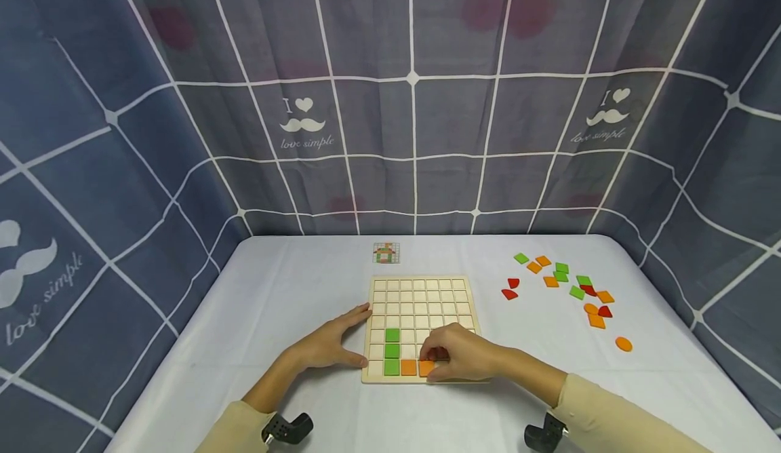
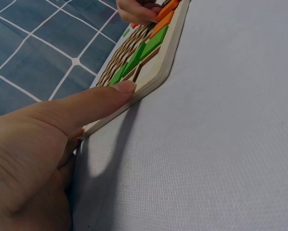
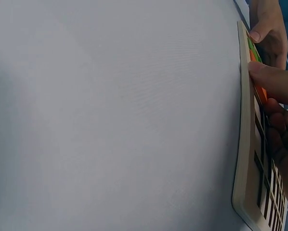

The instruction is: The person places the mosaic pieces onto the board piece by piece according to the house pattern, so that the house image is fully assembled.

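A wooden grid board (image 1: 421,297) lies on the table. Three green square tiles (image 1: 392,351) stand in a column near its left side, with an orange tile (image 1: 408,367) beside the lowest one in the bottom row. My right hand (image 1: 460,352) pinches another orange square tile (image 1: 426,368) between thumb and fingers, just right of the first. In the left wrist view this pinched tile (image 2: 167,8) sits tilted above its cell. My left hand (image 1: 326,341) rests along the board's left edge, thumb and fingers spread and touching the rim.
A small pattern card (image 1: 386,253) lies behind the board. To the right are loose green, orange and red pieces, among them an orange disc (image 1: 624,344) and a red piece (image 1: 509,294). A checked curtain (image 1: 378,121) encloses the white table (image 1: 281,283).
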Demonstrator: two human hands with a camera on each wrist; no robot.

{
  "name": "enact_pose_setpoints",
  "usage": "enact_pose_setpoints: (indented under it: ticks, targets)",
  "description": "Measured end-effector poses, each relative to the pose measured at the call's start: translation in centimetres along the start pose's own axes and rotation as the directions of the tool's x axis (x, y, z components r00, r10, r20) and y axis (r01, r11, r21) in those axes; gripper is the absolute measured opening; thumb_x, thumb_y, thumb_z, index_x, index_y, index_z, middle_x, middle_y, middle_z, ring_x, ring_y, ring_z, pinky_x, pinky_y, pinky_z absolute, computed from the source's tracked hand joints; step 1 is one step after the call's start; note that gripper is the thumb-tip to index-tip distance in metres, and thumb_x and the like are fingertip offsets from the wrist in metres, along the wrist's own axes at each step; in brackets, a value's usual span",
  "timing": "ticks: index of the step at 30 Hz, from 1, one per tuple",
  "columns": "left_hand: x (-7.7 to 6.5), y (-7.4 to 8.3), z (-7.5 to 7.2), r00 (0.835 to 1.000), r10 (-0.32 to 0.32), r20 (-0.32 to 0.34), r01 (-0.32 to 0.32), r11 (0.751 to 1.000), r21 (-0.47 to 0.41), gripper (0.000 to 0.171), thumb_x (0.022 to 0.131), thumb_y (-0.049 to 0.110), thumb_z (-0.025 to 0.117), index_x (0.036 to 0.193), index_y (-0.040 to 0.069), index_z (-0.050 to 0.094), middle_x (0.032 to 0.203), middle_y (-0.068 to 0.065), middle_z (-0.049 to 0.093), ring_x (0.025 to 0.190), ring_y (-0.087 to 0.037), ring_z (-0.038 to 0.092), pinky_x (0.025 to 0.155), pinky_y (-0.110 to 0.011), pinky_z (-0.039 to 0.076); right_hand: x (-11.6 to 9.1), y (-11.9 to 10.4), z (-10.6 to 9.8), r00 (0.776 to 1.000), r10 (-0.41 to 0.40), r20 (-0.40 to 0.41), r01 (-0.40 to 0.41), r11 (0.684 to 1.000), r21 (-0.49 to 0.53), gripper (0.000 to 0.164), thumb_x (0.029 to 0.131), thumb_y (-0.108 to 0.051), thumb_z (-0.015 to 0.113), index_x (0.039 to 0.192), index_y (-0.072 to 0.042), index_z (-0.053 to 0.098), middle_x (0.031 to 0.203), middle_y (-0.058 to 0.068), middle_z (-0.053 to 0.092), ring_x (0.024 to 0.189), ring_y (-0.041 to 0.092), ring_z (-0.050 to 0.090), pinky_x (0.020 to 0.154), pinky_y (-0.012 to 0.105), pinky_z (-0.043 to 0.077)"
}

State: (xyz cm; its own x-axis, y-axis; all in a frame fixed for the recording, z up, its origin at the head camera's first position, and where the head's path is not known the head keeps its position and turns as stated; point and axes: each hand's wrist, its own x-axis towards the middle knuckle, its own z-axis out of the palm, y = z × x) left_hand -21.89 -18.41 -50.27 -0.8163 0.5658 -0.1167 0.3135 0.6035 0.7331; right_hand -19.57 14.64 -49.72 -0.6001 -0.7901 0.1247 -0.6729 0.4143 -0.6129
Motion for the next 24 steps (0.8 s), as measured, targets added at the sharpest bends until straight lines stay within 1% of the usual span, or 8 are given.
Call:
enact_pose_setpoints:
  ticks: [4,9,13,19,24]
  targets:
    - [0.02,-0.01,0.03,1.000,0.002,0.003,-0.002,1.000,-0.002,0.100,0.078,0.036,0.091,0.160,0.009,0.039,0.170,-0.003,0.023,0.155,-0.034,0.016,0.122,-0.059,0.016,-0.06,-0.13,-0.01,1.000,0.011,-0.002,-0.011,1.000,0.001,0.023,0.084,-0.023,0.088,0.102,-0.015,0.076,0.090,-0.013,0.063,0.082,0.002,0.057,0.072,0.019,0.052]
    - [0.04,-0.03,-0.02,1.000,0.003,0.001,-0.003,1.000,0.002,0.101,0.078,0.036,0.091,0.160,0.009,0.039,0.170,-0.004,0.023,0.155,-0.034,0.016,0.122,-0.059,0.017,-0.02,-0.19,0.07,1.000,0.006,-0.013,-0.006,1.000,0.001,0.020,0.086,-0.019,0.086,0.103,-0.014,0.076,0.091,-0.011,0.064,0.082,0.003,0.057,0.072,0.019,0.052]
    - [0.05,-0.08,-0.02,1.000,0.008,0.003,-0.008,1.000,0.004,0.101,0.078,0.036,0.091,0.160,0.009,0.039,0.170,-0.004,0.023,0.155,-0.034,0.016,0.122,-0.059,0.017,0.12,-0.16,0.20,0.999,-0.004,-0.031,0.004,1.000,-0.007,0.020,0.085,-0.017,0.087,0.102,-0.012,0.076,0.092,-0.010,0.065,0.081,0.001,0.056,0.071,0.018,0.052]
    - [-0.01,-0.04,-0.03,1.000,0.023,0.004,-0.023,1.000,0.004,0.100,0.078,0.036,0.091,0.160,0.007,0.040,0.170,-0.006,0.024,0.155,-0.035,0.018,0.122,-0.059,0.018,0.42,-0.06,0.30,0.999,-0.023,-0.036,0.022,1.000,-0.015,0.022,0.085,-0.023,0.087,0.101,-0.013,0.076,0.093,-0.011,0.065,0.081,0.001,0.056,0.072,0.018,0.052]
    - [-0.04,0.09,-0.05,0.999,0.034,0.004,-0.034,0.999,-0.004,0.099,0.078,0.034,0.091,0.159,0.006,0.040,0.169,-0.007,0.025,0.154,-0.036,0.019,0.121,-0.059,0.018,0.67,-0.11,0.37,0.999,-0.026,-0.045,0.025,0.999,-0.041,0.015,0.088,-0.023,0.084,0.099,-0.015,0.077,0.091,-0.013,0.064,0.080,0.001,0.056,0.071,0.018,0.050]
